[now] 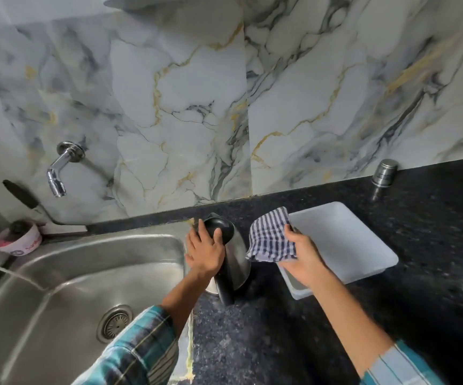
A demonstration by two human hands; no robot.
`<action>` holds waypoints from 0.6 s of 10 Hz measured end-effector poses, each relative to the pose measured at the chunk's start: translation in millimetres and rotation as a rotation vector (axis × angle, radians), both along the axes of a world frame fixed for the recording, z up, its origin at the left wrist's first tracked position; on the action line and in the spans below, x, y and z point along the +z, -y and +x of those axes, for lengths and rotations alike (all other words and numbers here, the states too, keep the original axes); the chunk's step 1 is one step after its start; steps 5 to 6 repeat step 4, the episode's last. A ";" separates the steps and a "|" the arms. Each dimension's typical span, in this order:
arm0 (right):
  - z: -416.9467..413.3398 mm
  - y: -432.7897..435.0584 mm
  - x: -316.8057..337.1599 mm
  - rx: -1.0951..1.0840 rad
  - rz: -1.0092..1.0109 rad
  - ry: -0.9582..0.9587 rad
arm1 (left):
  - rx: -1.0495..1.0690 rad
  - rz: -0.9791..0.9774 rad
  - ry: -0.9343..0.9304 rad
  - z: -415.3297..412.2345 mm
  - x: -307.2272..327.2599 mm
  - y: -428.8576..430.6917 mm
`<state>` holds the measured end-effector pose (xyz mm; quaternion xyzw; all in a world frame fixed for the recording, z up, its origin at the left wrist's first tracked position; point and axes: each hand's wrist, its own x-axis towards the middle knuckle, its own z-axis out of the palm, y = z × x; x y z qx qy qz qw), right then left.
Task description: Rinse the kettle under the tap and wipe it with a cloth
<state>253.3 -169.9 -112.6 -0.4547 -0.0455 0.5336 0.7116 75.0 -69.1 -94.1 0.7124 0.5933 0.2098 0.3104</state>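
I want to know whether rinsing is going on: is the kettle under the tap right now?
No, the kettle stands on the dark counter right of the sink, well away from the tap.

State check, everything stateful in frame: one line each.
kettle: upright on counter beside the sink, lid closed
cloth: held up beside kettle; contact unclear
left hand: resting on kettle lid
right hand: gripping cloth
tap: no water running
sink: no standing water, drain uncovered
white tray: holds nothing visible
steel canister: upright, capped
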 end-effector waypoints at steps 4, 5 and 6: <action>76.3 23.7 -30.9 0.365 -1.029 1.230 | -0.182 0.510 -0.311 -49.6 56.5 -42.2; 76.3 23.7 -30.9 0.365 -1.029 1.230 | -0.182 0.510 -0.311 -49.6 56.5 -42.2; 76.3 23.7 -30.9 0.365 -1.029 1.230 | -0.182 0.510 -0.311 -49.6 56.5 -42.2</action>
